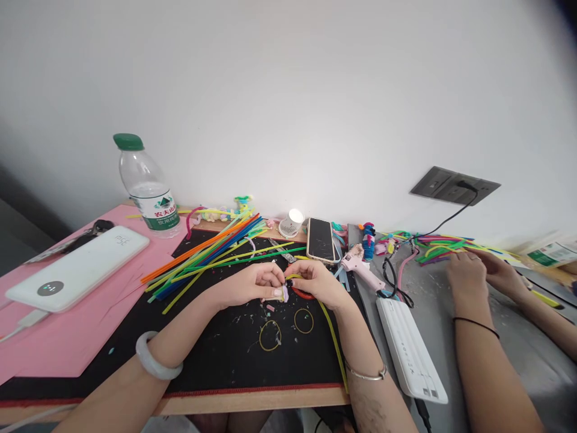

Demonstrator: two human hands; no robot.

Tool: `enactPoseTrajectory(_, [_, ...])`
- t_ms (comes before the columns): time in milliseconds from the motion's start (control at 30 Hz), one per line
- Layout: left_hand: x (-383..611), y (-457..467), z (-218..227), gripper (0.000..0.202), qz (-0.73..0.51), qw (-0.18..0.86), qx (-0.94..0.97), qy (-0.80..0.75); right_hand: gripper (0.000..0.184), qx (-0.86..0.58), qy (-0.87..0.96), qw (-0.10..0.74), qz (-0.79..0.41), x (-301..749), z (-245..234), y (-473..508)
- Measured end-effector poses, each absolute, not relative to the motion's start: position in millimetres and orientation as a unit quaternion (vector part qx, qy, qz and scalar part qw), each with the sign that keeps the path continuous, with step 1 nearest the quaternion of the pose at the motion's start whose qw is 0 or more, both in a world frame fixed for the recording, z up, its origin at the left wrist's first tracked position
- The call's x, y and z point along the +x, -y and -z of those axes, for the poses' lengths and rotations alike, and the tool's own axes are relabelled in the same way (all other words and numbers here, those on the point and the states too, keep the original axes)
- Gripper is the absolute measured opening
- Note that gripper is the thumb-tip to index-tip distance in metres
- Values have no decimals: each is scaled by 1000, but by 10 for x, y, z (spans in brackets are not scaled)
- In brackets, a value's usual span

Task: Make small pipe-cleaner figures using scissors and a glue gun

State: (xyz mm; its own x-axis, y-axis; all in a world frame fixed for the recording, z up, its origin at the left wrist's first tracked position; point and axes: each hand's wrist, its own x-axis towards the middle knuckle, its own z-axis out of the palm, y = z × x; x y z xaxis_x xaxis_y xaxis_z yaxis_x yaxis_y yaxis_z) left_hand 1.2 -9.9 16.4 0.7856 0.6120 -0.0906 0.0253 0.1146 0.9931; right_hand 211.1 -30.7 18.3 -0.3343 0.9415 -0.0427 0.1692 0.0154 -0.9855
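Observation:
Above the black mat (202, 361), my left hand (252, 284) pinches a small lavender and pale yellow piece of fuzzy pipe cleaner (285, 293). My right hand (318, 284) is closed at the fingertips against the upper edge of that piece. What its fingers grip is too small to make out. Red-handled scissors (303, 293) lie partly hidden beneath my right hand. A long yellow-green pipe cleaner (332, 337) runs under the right wrist towards the front edge. Two thin rubber bands (270, 335) and scattered scraps lie just in front of my hands.
Coloured pipe cleaners (202, 258) lie behind my left hand. A water bottle (151, 192) and white power bank (81, 267) stand left; a paper cup (292, 222), phone (321, 240), glue gun (363, 267) and another power bank (411, 349) right. Another person's hands (469, 270) work at far right.

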Motion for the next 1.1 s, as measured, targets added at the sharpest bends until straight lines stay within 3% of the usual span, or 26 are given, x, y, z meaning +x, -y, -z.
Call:
enactPoseTrajectory(133, [13,116,-145,33,-223,676,647,-274,23,-463,669,348,-466,2077,-274,346])
enactPoseTrajectory(633, [51,47,-29,27,-332,517,670,-416,18,-471,758,394,-218,1902,-261,402])
enactPoseTrajectory(1100, [35,21,-75,27,-454,588,520,-421,26,-490,727,407,-257,1846,-234,410])
